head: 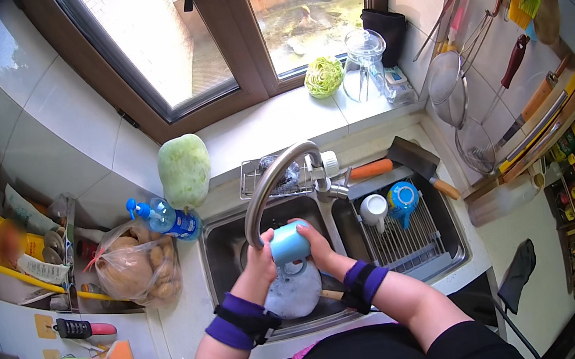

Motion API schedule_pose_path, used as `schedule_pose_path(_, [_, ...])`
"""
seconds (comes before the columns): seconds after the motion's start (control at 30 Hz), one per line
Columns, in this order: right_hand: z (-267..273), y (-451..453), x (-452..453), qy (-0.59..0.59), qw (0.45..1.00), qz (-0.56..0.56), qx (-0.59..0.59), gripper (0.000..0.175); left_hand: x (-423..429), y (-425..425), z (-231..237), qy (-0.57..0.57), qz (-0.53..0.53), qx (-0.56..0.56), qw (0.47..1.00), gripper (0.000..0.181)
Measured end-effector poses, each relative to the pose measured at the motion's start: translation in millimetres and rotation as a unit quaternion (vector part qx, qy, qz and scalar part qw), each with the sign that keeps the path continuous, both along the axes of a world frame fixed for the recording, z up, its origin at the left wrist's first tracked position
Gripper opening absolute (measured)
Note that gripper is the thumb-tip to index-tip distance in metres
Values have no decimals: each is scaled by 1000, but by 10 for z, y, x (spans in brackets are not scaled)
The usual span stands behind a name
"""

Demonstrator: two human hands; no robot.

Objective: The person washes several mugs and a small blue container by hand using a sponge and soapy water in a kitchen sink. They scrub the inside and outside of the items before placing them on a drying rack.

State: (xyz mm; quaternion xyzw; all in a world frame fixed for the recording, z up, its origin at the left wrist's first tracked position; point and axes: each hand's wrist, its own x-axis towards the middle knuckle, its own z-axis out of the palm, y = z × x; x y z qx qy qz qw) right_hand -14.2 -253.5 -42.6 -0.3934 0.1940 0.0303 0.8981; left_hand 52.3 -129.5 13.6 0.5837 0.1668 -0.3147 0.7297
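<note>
Both my hands hold a light blue mug over the left sink basin, just below the curved metal faucet. My left hand grips one end, and my right hand grips the other. The mug lies on its side with its handle towards me. Beneath it, a round vessel filled with white suds sits in the basin. A wooden handle sticks out beside the suds, partly hidden by my right wristband. Whether water runs from the spout cannot be seen.
In the right basin, a drying rack holds a white mug and a blue cup. A cleaver and a carrot lie behind it. Left of the sink stand a blue pump bottle, a winter melon and a bag of potatoes.
</note>
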Motion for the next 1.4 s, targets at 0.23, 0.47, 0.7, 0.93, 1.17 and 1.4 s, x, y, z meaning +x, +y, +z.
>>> schedule_pose_path(0.23, [47,-58,-53,67,982,21,174,45,-371,-74,217,-455,-208,309,809,46])
schedule_pose_path(0.47, [403,-69,-56,96,985,66,124,50,-139,78,-115,-394,-117,358,838,53])
schedule_pose_path(0.7, [56,52,-113,76,993,5,88,52,-195,5,33,-398,-166,326,841,52])
schedule_pose_path(0.93, [258,-68,-106,135,969,93,184,64,-228,132,113,-537,-248,341,731,50])
schedule_pose_path(1.17, [37,121,-152,64,995,22,69,70,-259,-100,126,-335,-30,357,871,58])
schedule_pose_path(1.4, [203,-79,-104,150,978,56,135,75,-320,101,73,-583,-225,374,685,40])
